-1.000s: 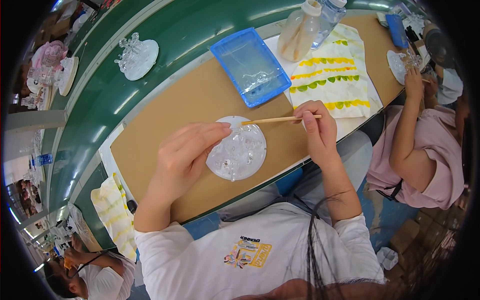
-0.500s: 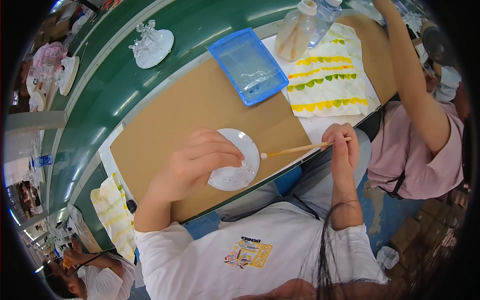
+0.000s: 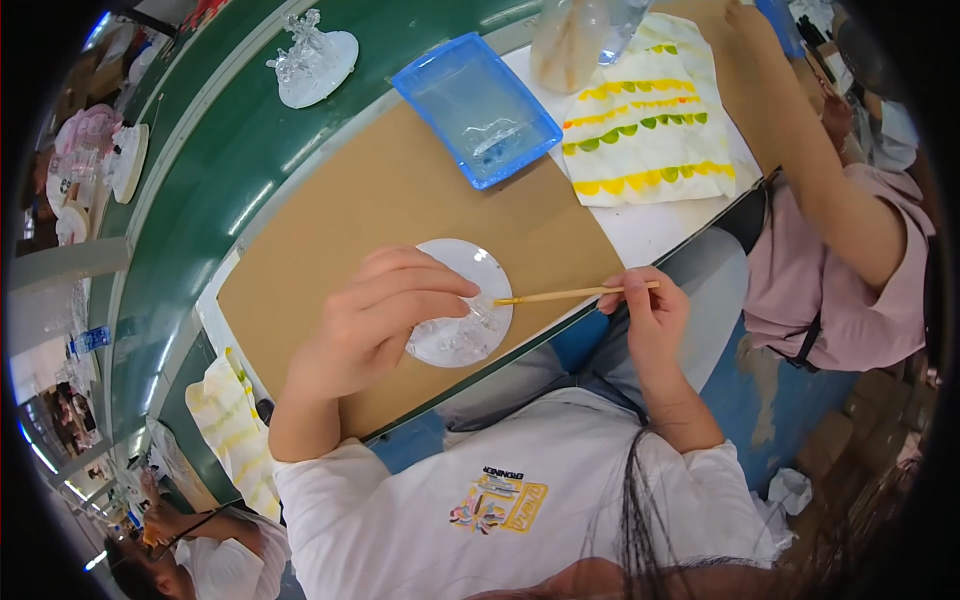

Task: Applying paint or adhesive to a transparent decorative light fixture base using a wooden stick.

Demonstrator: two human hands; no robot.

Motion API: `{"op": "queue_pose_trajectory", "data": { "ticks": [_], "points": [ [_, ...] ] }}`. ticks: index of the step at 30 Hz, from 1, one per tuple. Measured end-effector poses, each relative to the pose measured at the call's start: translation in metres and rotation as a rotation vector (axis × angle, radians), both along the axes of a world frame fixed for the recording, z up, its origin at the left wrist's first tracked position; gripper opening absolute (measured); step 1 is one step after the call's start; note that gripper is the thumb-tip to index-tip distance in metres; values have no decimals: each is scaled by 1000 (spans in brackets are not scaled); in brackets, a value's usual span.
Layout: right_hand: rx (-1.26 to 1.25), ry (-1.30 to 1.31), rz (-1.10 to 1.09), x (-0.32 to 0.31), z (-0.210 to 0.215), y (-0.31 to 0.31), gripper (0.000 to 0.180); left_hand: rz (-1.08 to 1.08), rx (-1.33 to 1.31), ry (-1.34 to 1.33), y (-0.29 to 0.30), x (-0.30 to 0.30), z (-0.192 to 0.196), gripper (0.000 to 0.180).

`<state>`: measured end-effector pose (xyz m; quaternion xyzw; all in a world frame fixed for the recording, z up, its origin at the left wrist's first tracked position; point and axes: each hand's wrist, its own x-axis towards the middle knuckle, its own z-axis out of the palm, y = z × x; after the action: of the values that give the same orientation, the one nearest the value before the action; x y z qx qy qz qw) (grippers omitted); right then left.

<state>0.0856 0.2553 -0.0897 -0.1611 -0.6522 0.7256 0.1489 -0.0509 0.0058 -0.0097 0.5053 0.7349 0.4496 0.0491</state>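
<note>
A round white disc (image 3: 482,262) lies on the brown board near the table's front edge, with a clear, glassy ornament (image 3: 462,332) on it. Over its left side bends my left hand (image 3: 385,312), fingers closed and tips down at the clear pieces. What sits between those fingertips is hidden. My right hand (image 3: 650,310) grips a thin paintbrush (image 3: 560,295) by its wooden handle, to the right of the disc. The brush's yellowish tip reaches over the disc's right edge, close to the clear pieces and to my left fingertips.
Beyond the disc stands a shallow blue tray (image 3: 400,85) of liquid. Right of it are a patterned cloth (image 3: 650,150) and a cloudy bottle (image 3: 565,50). Another clear ornament (image 3: 310,62) sits on the green surface. A co-worker's arm (image 3: 830,190) reaches in at right.
My right hand has moved left, bringing the brush tip from beside the disc onto its right edge. My left hand stays over the disc. The view has shifted slightly.
</note>
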Motion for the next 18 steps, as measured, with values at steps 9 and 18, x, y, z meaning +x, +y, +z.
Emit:
{"op": "queue_pose_trajectory", "data": {
  "ticks": [9, 18],
  "points": [
    [320, 186, 210, 6, -3, -5, 13, 10, -18, 23, 9, 0, 1, 30],
    [367, 174, 107, 12, 2, 13, 18, 25, -37, 10, 9, 0, 3, 32]
  ]
}}
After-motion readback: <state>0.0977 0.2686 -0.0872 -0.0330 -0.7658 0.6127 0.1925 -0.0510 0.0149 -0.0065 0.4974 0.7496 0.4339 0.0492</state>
